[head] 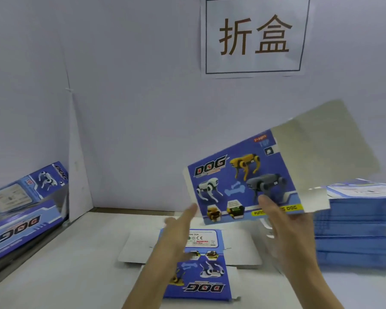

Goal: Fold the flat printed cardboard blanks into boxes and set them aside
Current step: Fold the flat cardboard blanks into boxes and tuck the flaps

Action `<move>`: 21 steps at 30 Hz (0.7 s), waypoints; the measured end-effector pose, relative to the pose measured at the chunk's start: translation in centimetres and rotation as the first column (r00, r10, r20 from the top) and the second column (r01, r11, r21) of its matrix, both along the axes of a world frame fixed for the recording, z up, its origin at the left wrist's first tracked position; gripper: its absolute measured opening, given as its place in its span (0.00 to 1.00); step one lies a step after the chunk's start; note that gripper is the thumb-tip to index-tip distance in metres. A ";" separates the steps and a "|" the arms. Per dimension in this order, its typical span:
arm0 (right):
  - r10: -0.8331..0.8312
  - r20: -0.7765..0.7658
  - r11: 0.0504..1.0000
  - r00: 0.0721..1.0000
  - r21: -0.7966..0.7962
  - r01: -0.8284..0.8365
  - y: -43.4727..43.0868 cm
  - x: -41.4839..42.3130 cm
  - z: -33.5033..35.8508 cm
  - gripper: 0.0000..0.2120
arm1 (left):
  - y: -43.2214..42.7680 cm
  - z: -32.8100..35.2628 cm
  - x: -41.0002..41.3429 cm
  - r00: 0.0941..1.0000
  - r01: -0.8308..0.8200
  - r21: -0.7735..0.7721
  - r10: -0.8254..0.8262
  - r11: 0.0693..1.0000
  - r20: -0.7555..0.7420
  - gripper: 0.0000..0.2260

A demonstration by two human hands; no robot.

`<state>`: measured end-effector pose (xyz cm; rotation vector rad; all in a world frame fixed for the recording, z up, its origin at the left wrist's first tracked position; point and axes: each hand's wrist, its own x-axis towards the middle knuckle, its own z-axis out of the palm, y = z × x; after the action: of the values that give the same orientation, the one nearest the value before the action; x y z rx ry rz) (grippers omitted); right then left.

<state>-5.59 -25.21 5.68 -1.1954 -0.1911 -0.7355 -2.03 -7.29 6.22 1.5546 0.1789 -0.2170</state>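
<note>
My right hand [285,221] grips the lower edge of a flat blue printed blank [243,177] showing robot dogs and the word DOG, held tilted in the air above the table, thumb on its printed face. Its grey unprinted flap [321,143] points up to the right. My left hand [181,226] reaches toward the blank's lower left corner with fingers extended; whether it touches the card I cannot tell. Another flat blank [201,277] lies printed side up on the white table [76,264], under my forearms.
A tall stack of flat blue blanks [357,226] stands at the right. Folded boxes [25,210] lie piled at the left beyond a white partition [78,175]. A white wall with a paper sign [254,34] closes the back.
</note>
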 end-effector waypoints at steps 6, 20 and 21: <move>0.062 0.058 0.963 0.996 -0.266 -0.044 -0.8 -0.7 0.8 0.33 | 3.8 1.3 0.3 0.807 0.003 0.232 -0.139 0.973 0.574 0.39; 0.012 0.208 0.805 0.978 -0.582 0.113 0.1 -2.0 1.3 0.43 | 2.9 1.4 -1.6 0.763 0.493 -0.084 -0.384 0.866 0.520 0.37; -0.008 0.240 0.786 0.971 -0.599 0.154 -0.1 -2.0 1.3 0.42 | 2.8 1.3 -1.6 0.763 0.502 -0.081 -0.396 0.861 0.510 0.36</move>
<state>-7.55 -25.27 6.94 -1.7511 -0.6115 -0.9224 -3.66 -4.44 7.54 1.3669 -0.6097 -0.2141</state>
